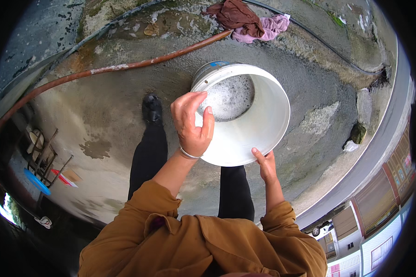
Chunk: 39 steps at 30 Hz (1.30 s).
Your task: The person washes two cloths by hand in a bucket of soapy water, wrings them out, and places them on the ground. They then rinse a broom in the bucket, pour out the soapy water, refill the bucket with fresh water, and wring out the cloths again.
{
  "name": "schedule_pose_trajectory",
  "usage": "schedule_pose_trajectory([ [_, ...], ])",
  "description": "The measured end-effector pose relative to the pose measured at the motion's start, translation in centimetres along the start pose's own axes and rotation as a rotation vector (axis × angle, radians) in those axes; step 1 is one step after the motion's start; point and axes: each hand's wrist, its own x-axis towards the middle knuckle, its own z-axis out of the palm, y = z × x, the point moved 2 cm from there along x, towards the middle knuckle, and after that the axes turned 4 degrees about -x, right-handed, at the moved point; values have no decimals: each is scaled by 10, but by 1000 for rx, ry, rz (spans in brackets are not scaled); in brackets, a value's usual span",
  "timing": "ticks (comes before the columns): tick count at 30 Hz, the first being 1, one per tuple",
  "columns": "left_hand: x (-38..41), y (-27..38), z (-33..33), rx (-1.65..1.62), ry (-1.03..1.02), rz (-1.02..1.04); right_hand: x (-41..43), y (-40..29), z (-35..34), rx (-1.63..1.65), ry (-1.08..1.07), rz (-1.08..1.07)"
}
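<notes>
A white plastic bucket (242, 145) is tilted in front of me, its mouth towards me, with foamy water (232, 97) inside. My right hand (267, 164) grips the near right part of the rim, thumb over the edge. At the left of the rim is my left hand (193, 124), fingers curved and thumb apart from them; whether it touches the rim is hard to tell. A bracelet circles that wrist. Beyond the bucket, a brown cloth (237, 17) lies bunched on a pink cloth (275, 27) on the wet ground.
A reddish-brown hose (142, 64) curves across the concrete from the left and ends by the cloths. A dark hose (327, 46) runs along the top right. At far left stand a metal frame (43, 152) and a blue round object (37, 181). A dark stone (358, 133) lies at right.
</notes>
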Motion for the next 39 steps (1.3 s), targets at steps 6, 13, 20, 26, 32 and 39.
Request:
schedule_pose_trajectory([
  [6,-8,-28,-2,275,-229,-345,8,48,46,440,290,4],
  [13,-31,-35,-14,328,-537,-614,15,73,28,243,159,5],
  [20,-101,89,47,441,-895,-416,25,142,-59,569,12,252],
  [26,-26,75,86,471,-706,-285,59,82,-73,649,-96,129],
  [32,-22,115,130,511,-724,-361,68,87,-99,894,-107,105],
  [39,-19,79,116,221,-604,-526,16,41,-141,838,-37,-111],
])
